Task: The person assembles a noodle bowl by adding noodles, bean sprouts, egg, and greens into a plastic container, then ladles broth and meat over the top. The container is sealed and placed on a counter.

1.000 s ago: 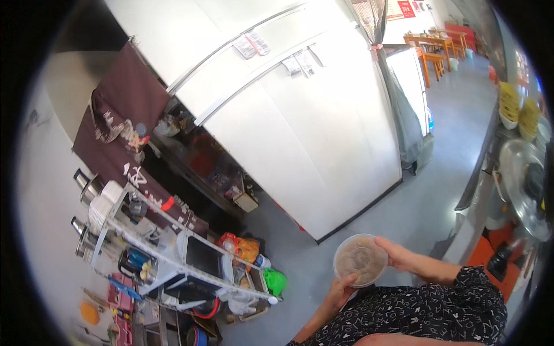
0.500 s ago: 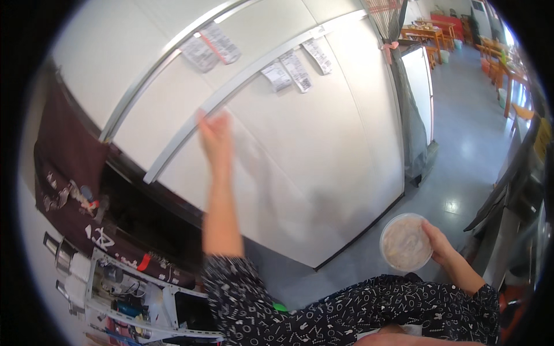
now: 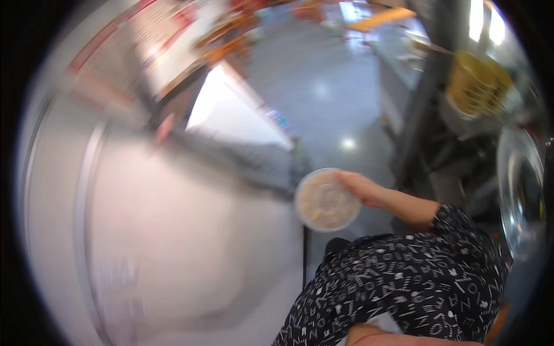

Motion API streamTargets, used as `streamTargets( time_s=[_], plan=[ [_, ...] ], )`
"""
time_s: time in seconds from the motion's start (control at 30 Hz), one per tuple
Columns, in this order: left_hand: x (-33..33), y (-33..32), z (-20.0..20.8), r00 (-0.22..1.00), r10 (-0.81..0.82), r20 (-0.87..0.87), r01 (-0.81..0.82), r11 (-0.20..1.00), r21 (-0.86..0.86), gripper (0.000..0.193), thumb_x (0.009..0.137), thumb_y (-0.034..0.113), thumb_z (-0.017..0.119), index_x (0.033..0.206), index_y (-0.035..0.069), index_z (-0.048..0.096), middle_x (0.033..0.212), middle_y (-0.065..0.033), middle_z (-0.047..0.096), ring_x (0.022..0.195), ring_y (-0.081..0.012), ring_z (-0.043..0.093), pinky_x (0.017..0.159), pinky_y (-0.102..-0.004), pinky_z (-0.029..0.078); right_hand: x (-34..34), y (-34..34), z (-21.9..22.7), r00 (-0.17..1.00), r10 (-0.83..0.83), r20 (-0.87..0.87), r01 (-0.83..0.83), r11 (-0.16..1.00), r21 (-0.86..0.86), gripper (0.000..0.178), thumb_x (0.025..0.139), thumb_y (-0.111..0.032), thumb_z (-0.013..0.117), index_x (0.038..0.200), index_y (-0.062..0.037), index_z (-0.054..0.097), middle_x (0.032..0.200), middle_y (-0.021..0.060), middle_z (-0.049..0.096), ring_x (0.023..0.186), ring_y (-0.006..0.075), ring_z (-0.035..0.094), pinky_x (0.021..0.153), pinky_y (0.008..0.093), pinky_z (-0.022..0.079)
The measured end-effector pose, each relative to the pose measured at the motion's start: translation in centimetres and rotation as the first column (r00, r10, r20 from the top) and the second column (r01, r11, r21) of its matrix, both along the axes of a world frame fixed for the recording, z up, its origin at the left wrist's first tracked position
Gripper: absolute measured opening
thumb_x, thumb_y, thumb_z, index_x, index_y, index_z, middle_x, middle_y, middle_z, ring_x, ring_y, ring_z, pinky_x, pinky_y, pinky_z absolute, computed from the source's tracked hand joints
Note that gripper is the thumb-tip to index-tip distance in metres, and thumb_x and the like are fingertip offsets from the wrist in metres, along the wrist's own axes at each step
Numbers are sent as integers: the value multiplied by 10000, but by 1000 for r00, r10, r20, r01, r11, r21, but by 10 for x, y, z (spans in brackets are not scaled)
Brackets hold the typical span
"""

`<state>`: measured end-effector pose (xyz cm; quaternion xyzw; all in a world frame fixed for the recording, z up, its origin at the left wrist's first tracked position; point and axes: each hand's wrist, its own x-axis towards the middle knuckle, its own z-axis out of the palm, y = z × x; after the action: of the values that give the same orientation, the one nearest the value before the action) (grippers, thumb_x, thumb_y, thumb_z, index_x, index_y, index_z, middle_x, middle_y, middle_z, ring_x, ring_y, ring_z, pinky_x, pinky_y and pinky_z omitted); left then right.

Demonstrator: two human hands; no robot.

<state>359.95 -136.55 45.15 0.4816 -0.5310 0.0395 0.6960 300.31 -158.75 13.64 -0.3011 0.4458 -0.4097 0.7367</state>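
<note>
My right hand (image 3: pixel 360 187) is closed on the rim of a round plastic food container (image 3: pixel 328 200) with a see-through lid. Pale, lumpy food fills it, though its kind is too blurred to make out. The container hangs over the grey floor, beside the end of a white wall panel (image 3: pixel 190 230). My left hand does not show in the picture.
Blurred slips of paper (image 3: pixel 118 274) hang on the panel at lower left. A dark curtain (image 3: pixel 231 164) is at the panel's far end. To the right stand yellow baskets (image 3: pixel 473 83) and a large shiny metal bowl or lid (image 3: pixel 519 190). Wooden furniture (image 3: pixel 228 43) lies beyond.
My view has swung right, toward the dining area. My left hand, raised at the panel's metal rail before, has left the picture. My right hand still holds the food container.
</note>
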Motion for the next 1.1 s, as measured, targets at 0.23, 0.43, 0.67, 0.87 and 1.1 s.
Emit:
streamTargets(
  time_s=[0.23,0.43,0.67,0.87,1.1],
  plan=[
    [-222,-285,-235,960,-4,279,-115,905,410,360,987,282,450,1193,9,562,803,-80,637,583,-127,581,488,-271,487,-87,-85,1,976,-186,111,189,982,-18,522,1039,-447,427,1421,-95,471,1331,62,540,1196,180,534,976,361,472],
    [-519,-521,-294,388,-390,-835,921,119,372,299,966,161,438,1214,45,558,873,-16,598,620,-88,558,465,-240,456,-248,-137,-24,841,-541,-18,541,841,-23,557,1033,-478,431,1416,-76,473,1294,65,547,1178,166,521,998,347,448],
    [-875,-614,-384,124,-519,-846,804,-446,392,314,980,62,500,1288,18,538,1173,-70,616,1024,-140,608,824,-278,521,-399,-134,-64,463,-886,11,884,461,-74,552,1043,-464,413,1353,-19,515,1249,59,577,1174,152,504,1037,317,391],
    [-1142,-624,-406,-143,-590,-795,663,-653,365,291,979,78,551,1249,-29,576,1084,-42,652,947,-92,589,817,-240,472,-538,-148,-76,214,-969,-121,967,227,-114,513,1052,-425,415,1322,-8,545,1223,42,590,1148,130,506,1029,294,376],
    [-1403,-569,-432,-419,-511,-750,511,-816,271,386,959,91,593,1336,43,524,942,-44,662,744,-89,597,627,-250,481,-629,-117,-83,-137,-970,-199,986,-115,-119,504,1052,-382,431,1338,21,535,1268,56,596,1171,129,522,1025,276,384]
  ],
)
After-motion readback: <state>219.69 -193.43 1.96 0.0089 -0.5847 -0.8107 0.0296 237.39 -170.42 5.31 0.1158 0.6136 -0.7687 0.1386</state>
